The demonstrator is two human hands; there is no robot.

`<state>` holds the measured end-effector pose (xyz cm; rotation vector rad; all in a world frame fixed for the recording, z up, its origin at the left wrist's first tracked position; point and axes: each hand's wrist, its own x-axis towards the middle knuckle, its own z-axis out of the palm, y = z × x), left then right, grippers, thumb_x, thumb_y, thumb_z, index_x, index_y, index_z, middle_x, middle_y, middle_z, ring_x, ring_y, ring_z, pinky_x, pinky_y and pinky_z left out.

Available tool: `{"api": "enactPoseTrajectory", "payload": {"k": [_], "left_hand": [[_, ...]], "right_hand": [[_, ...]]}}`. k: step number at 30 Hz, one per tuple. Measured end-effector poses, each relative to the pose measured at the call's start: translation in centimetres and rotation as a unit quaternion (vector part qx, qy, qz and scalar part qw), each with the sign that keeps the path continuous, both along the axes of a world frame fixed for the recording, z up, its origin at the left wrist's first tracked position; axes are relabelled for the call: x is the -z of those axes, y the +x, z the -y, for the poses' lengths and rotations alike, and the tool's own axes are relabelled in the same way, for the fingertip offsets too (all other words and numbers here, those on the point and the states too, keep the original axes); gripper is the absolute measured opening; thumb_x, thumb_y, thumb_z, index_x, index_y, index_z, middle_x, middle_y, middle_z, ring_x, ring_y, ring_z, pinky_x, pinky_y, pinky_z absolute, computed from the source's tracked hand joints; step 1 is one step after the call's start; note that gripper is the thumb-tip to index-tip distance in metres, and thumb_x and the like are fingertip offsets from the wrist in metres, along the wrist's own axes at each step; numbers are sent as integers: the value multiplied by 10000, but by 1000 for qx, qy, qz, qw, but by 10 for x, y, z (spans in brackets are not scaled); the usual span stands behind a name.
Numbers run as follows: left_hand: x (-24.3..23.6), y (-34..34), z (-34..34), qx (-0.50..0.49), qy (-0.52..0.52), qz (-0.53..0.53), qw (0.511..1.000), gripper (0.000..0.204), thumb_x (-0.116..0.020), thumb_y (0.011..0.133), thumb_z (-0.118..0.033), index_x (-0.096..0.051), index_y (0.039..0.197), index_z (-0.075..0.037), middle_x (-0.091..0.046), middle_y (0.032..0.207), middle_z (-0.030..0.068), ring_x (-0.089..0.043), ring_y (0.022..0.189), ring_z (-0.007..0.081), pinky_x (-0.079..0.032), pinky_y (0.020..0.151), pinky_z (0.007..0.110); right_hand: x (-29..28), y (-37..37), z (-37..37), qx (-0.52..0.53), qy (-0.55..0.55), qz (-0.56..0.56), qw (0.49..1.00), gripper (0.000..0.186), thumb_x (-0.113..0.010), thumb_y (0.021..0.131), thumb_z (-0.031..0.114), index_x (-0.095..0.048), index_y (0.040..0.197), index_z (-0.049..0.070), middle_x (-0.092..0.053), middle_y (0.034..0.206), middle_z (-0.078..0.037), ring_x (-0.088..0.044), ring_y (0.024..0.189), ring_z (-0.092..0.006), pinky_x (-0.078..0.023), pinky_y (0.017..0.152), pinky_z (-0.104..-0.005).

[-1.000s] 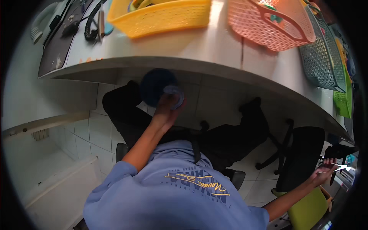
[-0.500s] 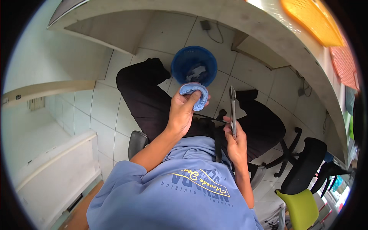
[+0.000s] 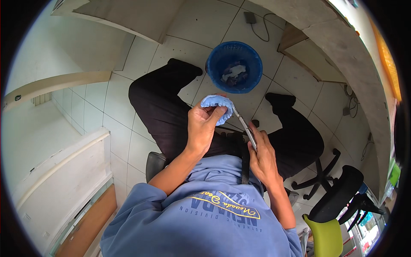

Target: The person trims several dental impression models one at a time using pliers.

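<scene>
My left hand [image 3: 202, 128] grips a blue, horseshoe-shaped dental cast [image 3: 214, 101], with the thumb lying across its inner side. In my right hand [image 3: 264, 159] is a pair of metal pliers [image 3: 245, 127], fingers wrapped round the handles. The tip of the pliers meets the right end of the cast; whether the jaws are closed on it is too small to tell. Both hands are held above my lap.
A blue bin [image 3: 252, 81] with pale scraps inside stands on the tiled floor [image 3: 192, 25] between my feet. A curved counter edge [image 3: 329, 30] runs along the upper right. A black and green office chair [image 3: 327, 231] is at the lower right.
The pliers have swung left and tilted, so their tip now touches the cast instead of standing apart from it. The cast has turned in my left hand.
</scene>
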<state>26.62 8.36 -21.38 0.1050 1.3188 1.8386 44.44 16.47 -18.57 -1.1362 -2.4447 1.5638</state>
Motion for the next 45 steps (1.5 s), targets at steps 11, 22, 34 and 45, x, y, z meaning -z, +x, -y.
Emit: {"api": "enactPoseTrajectory", "payload": {"k": [11,22,34,45], "left_hand": [[25,-8,17,28,-59,5,998,313,-692,933,-59,-611,1208,65,-685,1021,115,-666,889,150,-564,799,305],[28,-13,15,47,-75,15,996,311,-664,930,-12,-605,1224,72,-679,1109,131,-648,1012,155,-509,940,295],[31,-11,12,36,-124,-15,992,214,-659,909,45,-676,1121,68,-719,1010,109,-671,924,129,-539,868,276],[56,-22,4,68,-181,-32,981,293,-645,941,-32,-657,1221,51,-710,1062,80,-642,958,106,-482,925,254]], "right_hand": [[34,-8,13,24,-11,91,996,196,-651,940,170,-590,906,-13,-592,669,-223,-612,669,-453,-464,612,-490],[50,2,8,31,-20,2,999,294,-589,953,111,-557,1216,-17,-614,1007,-251,-625,898,-436,-490,802,-469],[50,-9,6,-4,-92,125,988,156,-582,978,139,-605,1037,-4,-609,832,-212,-618,756,-382,-465,679,-431],[86,-6,1,30,-35,-14,999,284,-561,991,169,-571,1220,2,-617,1092,-236,-623,1001,-424,-491,860,-445]]}}
